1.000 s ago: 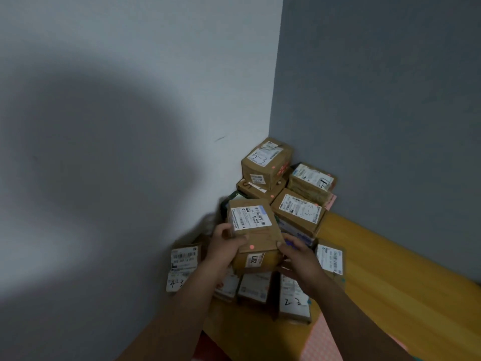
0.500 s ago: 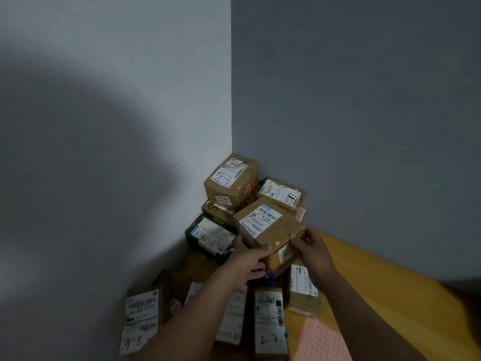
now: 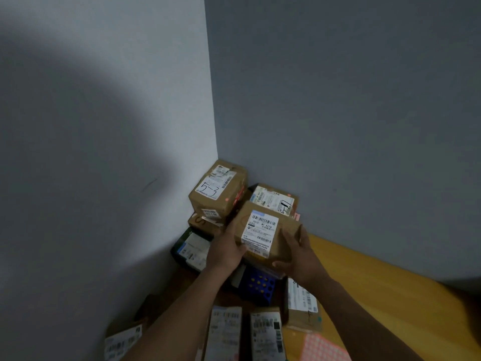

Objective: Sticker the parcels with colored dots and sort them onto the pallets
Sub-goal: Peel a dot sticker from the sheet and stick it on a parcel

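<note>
Closest to you, at the bottom right, a pink sheet of little round stickers point(image 3: 322, 347) lies on the yellow wooden top point(image 3: 385, 295). Left of it, a long flat parcel with a white label point(image 3: 225, 332) and a second flat parcel point(image 3: 266, 332) lie side by side. A tilted brown parcel point(image 3: 122, 340) sits near the pale wall point(image 3: 104, 126). A small brown box with a white label point(image 3: 303, 306) sits just past the pink sheet. A bit further is a blue box with yellow spots point(image 3: 259, 286).

Both your hands hold one brown cardboard parcel with a white barcode label point(image 3: 263, 233), above the blue box. Your left hand point(image 3: 226, 252) grips its left side. The thumb lies by the label's near corner, and the other fingers are hidden behind the parcel, so how they lie cannot be told. Your right hand point(image 3: 299, 256) grips its right side, thumb on the near edge, fingers curled over the far right edge and a little spread. Whether the parcel rests on anything is not clear.

Left of it sits a dark box with a white label point(image 3: 191, 250). Behind, in the corner, a brown box marked "5-3" point(image 3: 217, 190) stands on a flatter brown box point(image 3: 205, 224). Just right of that, behind the held parcel, is another brown box with a big white label point(image 3: 273, 200). The pale wall meets a darker grey wall point(image 3: 338, 100) there.
</note>
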